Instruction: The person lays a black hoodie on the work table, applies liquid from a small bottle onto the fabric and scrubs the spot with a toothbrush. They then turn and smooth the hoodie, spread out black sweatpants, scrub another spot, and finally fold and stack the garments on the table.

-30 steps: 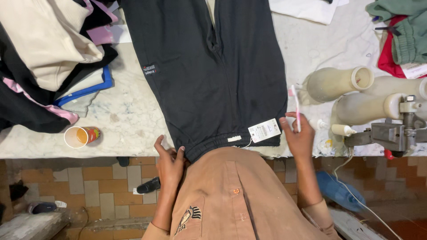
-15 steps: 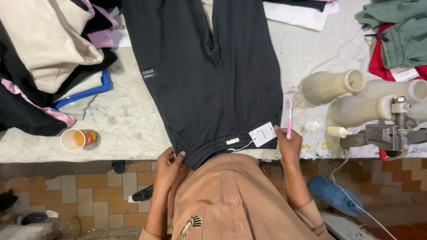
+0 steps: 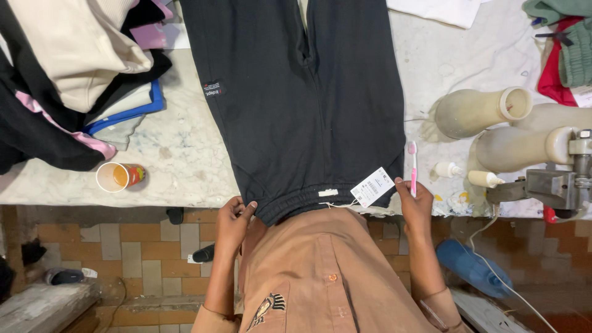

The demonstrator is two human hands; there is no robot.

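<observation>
Trousers [image 3: 302,111] lie flat on desk [image 3: 179,154], tag [image 3: 376,186] attached. Left hand [image 3: 233,219] fingers pinch waistband; right hand [image 3: 414,203] fingers grip pink toothbrush [image 3: 412,166]. Brushing seemingly not begun.

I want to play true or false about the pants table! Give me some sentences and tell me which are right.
1. The right hand holds a pink toothbrush. True.
2. The dark trousers hang on a rack. False: they lie flat on the white table.
3. The left hand touches the trousers' waistband. True.
4. The paper cup sits on top of the trousers. False: it stands on the table to their left.
5. A white tag hangs near the waistband. True.
</observation>
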